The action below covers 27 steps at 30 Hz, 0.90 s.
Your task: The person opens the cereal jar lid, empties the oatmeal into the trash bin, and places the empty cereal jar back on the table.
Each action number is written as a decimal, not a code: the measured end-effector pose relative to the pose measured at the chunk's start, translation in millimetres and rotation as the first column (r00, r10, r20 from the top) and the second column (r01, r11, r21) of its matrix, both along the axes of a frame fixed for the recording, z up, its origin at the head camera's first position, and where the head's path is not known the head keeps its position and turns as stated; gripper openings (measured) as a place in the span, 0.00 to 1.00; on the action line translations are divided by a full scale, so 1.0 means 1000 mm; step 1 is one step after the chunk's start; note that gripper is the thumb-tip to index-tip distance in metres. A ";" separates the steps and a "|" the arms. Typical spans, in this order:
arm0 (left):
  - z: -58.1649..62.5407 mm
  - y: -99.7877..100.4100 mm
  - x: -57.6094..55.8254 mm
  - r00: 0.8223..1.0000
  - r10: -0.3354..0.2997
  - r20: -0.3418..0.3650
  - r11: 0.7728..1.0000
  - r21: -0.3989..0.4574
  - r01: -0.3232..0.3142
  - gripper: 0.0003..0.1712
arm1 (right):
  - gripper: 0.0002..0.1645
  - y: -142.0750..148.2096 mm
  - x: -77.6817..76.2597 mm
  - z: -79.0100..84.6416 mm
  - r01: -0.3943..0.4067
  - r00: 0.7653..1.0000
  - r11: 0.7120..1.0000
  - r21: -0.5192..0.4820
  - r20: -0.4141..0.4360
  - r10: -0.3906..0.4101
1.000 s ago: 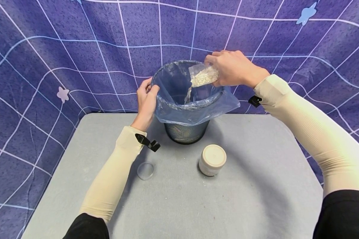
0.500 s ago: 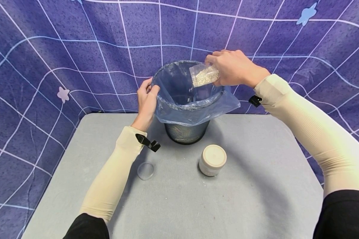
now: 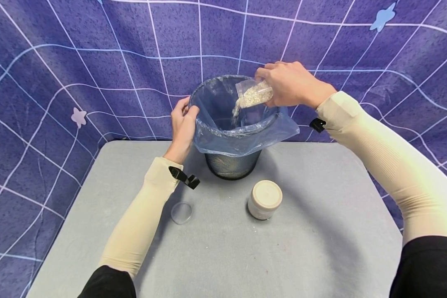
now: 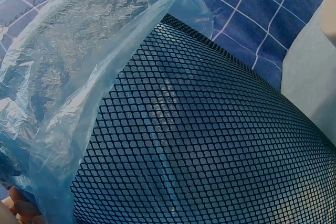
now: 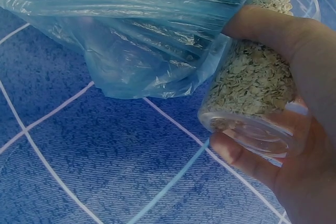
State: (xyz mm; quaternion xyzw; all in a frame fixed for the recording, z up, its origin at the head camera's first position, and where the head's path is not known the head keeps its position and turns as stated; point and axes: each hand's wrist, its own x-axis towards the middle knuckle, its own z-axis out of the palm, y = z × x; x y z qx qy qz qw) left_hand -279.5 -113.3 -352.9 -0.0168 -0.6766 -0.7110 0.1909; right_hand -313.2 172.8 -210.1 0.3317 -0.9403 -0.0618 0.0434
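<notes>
My right hand (image 3: 292,85) grips a clear plastic jar (image 3: 257,94) of pale oat flakes, tilted mouth-down over a black mesh wastebasket (image 3: 231,166). Flakes stream from the jar's mouth into the blue bag (image 3: 223,142) lining the basket. In the right wrist view, thumb and fingers wrap the jar (image 5: 252,80), still largely full of flakes. At the basket's left side, my left hand (image 3: 182,128) holds the rim through the folded-over bag, thumb on top. The left wrist view shows mostly mesh wall and bag (image 4: 89,61); only some fingertips (image 4: 23,208) appear at its lower-left corner.
On the grey table (image 3: 223,256), a jar with a beige lid (image 3: 266,195) stands in front of the basket. A clear round lid (image 3: 181,213) lies to its left. Crumbs dot the tabletop. A purple gridded curtain (image 3: 134,33) hangs close behind.
The falling stream thinned to a few flakes half a second ago and is now thicker again. Both hands and the basket stay nearly in place.
</notes>
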 end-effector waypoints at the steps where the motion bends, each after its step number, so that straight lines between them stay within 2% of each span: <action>1: 0.000 0.000 0.000 1.000 -0.001 -0.003 1.000 0.002 0.001 0.24 | 0.42 0.000 0.000 0.000 0.001 1.000 1.000 0.001 0.003 -0.001; 27: 0.000 0.000 0.000 1.000 -0.003 0.007 1.000 0.000 0.003 0.24 | 0.40 0.000 -0.001 0.001 -0.007 1.000 1.000 0.009 -0.015 0.007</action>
